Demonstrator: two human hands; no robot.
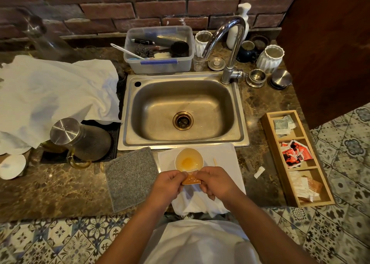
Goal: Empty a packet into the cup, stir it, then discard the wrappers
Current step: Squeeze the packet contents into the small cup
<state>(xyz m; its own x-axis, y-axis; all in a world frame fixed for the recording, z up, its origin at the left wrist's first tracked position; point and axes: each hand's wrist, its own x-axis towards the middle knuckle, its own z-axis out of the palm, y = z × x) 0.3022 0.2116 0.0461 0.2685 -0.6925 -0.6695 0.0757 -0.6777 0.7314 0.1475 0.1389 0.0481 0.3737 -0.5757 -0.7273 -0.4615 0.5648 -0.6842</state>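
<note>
A white cup [189,159] with a little amber liquid stands on a white cloth [224,155] at the counter's front, just below the sink. Directly in front of the cup I hold a small orange-brown packet [191,180] between both hands. My left hand [170,185] pinches its left end and my right hand [217,182] pinches its right end. A thin wooden stirrer [215,161] lies on the cloth right of the cup. A small white torn wrapper piece [259,172] lies on the counter further right.
A steel sink [182,111] with its tap [230,43] fills the middle. A grey mat [131,176] lies left of the cloth. A wooden organiser [296,157] with packets sits at right. A glass carafe [80,139] and white cloth [56,95] are at left.
</note>
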